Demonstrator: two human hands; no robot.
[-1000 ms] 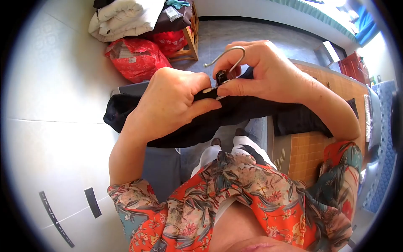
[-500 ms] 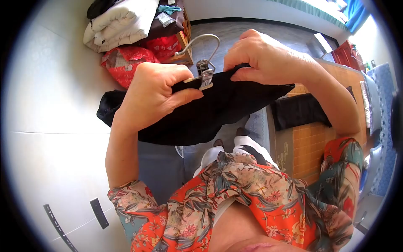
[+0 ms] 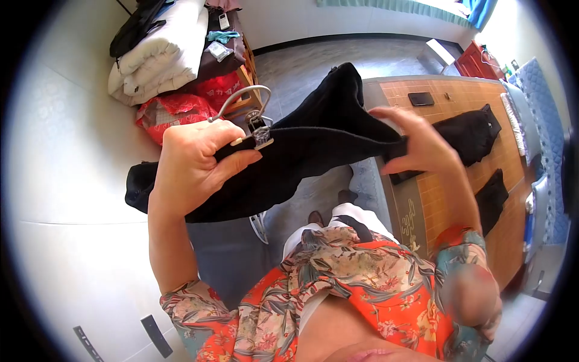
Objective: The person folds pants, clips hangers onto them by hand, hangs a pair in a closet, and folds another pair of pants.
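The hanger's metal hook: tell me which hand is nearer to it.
Left. The left hand grips the hanger right below the metal hook, by its clip. The right hand is well off to the side, at the black garment's far edge.

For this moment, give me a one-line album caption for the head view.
Left hand grips a metal-hooked clip hanger holding a black garment; right hand lifts its far end.

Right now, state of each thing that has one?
left hand: shut on hanger
hanger: held up, clip shut on black garment
black garment: clipped, draped
right hand: fingers spread, against the garment
phone: flat on the bed, screen dark
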